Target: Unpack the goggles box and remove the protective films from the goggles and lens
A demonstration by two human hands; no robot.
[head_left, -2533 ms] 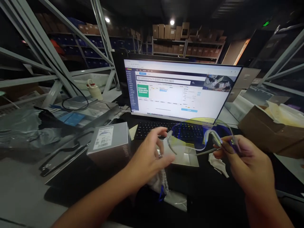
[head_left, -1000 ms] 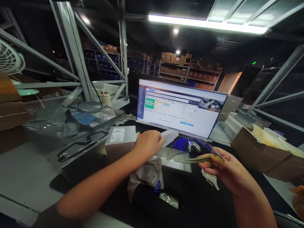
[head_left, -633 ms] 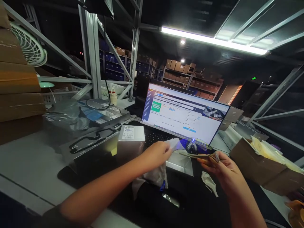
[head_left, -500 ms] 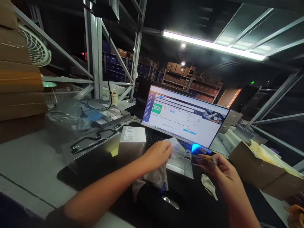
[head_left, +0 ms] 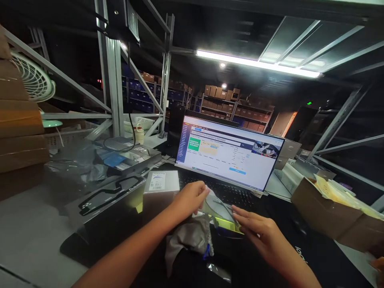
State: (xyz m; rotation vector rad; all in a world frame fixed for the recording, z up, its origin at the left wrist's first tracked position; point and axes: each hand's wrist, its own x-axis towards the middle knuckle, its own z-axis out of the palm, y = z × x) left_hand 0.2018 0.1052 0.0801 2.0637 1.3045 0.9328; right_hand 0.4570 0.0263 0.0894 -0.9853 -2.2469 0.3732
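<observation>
My left hand (head_left: 192,198) is closed, its thumb and fingers pinching the left edge of a clear, greyish plastic piece (head_left: 219,206). Against the right edge of that piece lie the stretched fingers of my right hand (head_left: 261,230). Just below it shows a bright yellow-green strip (head_left: 228,225) with a dark lower edge; what it belongs to I cannot make out. A crumpled grey drawstring pouch (head_left: 192,236) with a blue cord end lies in front of my left hand. The white-topped box (head_left: 162,182) with a printed label stands left of that hand.
A monitor (head_left: 228,152) stands behind a black keyboard (head_left: 240,192). On the right are a mouse (head_left: 298,226) and a brown carton (head_left: 330,208) with yellowish packets. To the left lie a large printed grey box (head_left: 114,196) and clear plastic bags (head_left: 72,164). Stacked cartons (head_left: 21,120) rise at far left.
My right hand has moved left to the plastic piece, and the thin item it held no longer shows. The pale scrap on the mat is out of sight. The yellow-green strip now shows.
</observation>
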